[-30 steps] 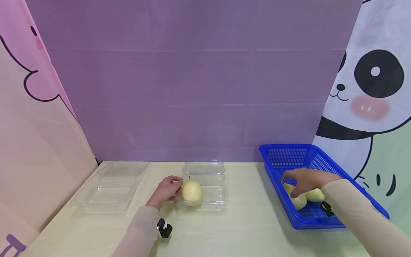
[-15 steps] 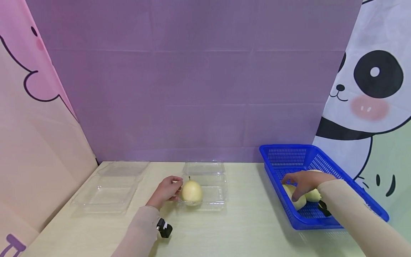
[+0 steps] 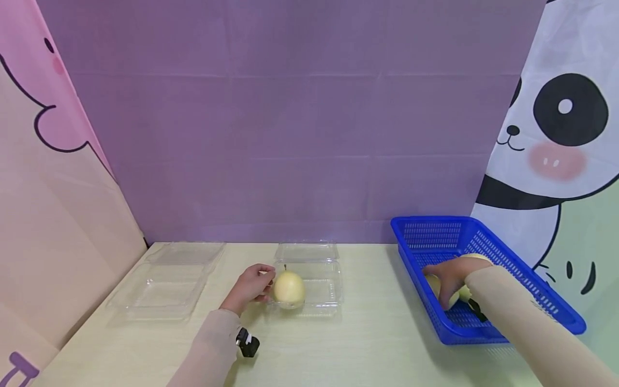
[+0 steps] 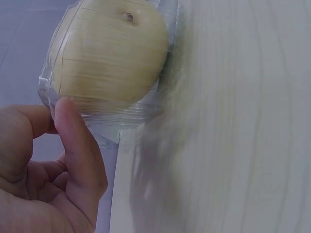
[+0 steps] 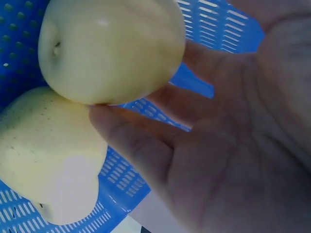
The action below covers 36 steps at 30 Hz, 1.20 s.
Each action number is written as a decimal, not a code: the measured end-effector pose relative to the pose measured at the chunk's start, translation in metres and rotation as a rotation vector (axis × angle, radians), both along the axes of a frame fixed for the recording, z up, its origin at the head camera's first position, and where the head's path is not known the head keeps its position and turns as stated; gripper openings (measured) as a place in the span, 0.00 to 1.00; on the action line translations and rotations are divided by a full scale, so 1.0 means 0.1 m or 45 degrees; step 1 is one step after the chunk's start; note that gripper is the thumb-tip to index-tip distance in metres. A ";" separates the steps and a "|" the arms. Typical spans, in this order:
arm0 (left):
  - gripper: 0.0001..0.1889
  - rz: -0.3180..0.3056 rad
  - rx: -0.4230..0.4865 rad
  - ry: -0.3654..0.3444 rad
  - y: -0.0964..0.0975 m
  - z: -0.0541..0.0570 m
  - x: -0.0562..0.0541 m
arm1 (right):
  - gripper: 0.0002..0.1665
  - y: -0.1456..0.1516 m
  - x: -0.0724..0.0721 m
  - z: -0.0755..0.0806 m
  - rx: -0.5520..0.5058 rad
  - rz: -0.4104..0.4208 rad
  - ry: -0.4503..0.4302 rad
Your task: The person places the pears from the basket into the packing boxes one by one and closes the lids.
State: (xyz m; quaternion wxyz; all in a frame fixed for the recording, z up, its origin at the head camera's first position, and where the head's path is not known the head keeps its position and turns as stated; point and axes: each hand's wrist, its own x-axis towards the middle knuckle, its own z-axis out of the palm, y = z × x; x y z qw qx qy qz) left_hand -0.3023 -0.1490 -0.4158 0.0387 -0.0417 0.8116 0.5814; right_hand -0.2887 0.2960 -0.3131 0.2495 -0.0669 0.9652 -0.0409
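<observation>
In the head view, my left hand (image 3: 250, 286) is at the left edge of a small clear plastic clamshell box (image 3: 323, 293), whose lid is folded back. Thumb and finger pinch the box's rim, as the left wrist view shows. One pale yellow pear (image 3: 289, 290) sits in the left part of this box, stem up. Over on the right, my right hand (image 3: 451, 277) reaches into a blue basket (image 3: 420, 317). Its fingers and thumb curl round a pear (image 5: 112, 51), with another pear (image 5: 48, 141) touching it and a further one (image 5: 70, 201) beyond.
A larger clear plastic box (image 3: 166, 285), lid open, lies on the left of the pale wooden table (image 3: 372, 338). A purple cloth (image 3: 309, 118) hangs along the back, and a panda-printed cloth (image 3: 546, 177) stands behind the basket.
My right hand has moved slightly left and down in the basket, and its fingers have closed round a pear. My left hand has stayed at the small box.
</observation>
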 end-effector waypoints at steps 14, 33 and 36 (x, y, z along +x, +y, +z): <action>0.18 -0.002 0.002 0.002 0.00 0.01 0.01 | 0.55 0.00 -0.09 -0.09 -0.011 -0.050 0.011; 0.18 0.000 0.012 0.002 0.00 0.04 0.04 | 0.49 0.09 -0.12 -0.11 -0.094 0.007 -0.034; 0.18 -0.005 0.006 0.007 -0.01 0.05 0.05 | 0.50 0.10 -0.13 -0.10 -0.108 -0.012 -0.063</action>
